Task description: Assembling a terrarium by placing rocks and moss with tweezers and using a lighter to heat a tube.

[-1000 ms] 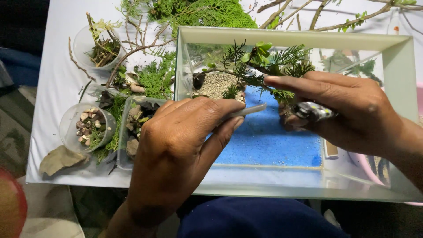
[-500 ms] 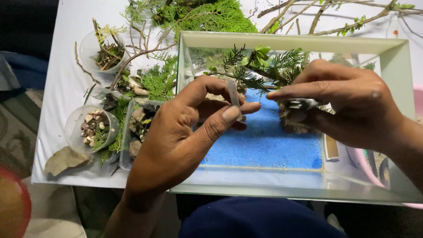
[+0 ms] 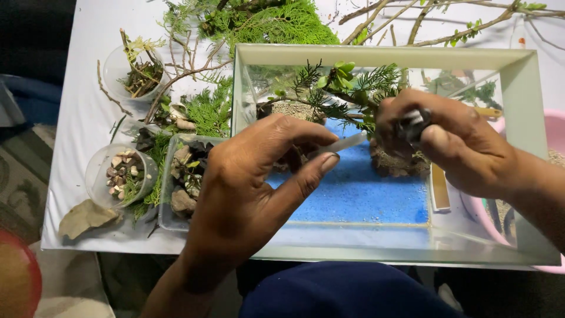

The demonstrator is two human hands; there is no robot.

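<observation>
My left hand (image 3: pixel 253 194) reaches into a rectangular glass tank (image 3: pixel 376 56) and pinches a thin pale stick (image 3: pixel 347 143) between thumb and fingers. The stick points right toward my right hand (image 3: pixel 453 147). That hand is closed on a small dark object with a ribbed silvery end (image 3: pixel 413 122), just above a mound of soil (image 3: pixel 400 168). Green sprigs (image 3: pixel 347 88) stand in the tank's far part, and blue sand (image 3: pixel 365 194) covers its floor.
Left of the tank sit a clear tray of rocks (image 3: pixel 185 176), a cup of pebbles (image 3: pixel 120 174), a cup of twigs (image 3: pixel 132 73) and a dry leaf (image 3: pixel 85 218). Loose green foliage (image 3: pixel 276 23) and bare branches (image 3: pixel 441 17) lie behind. A pink bowl (image 3: pixel 553 135) is at the right.
My left hand has turned and raised its fingers, now pinching the stick toward the right. My right hand has curled tighter around the dark object and shifted slightly up.
</observation>
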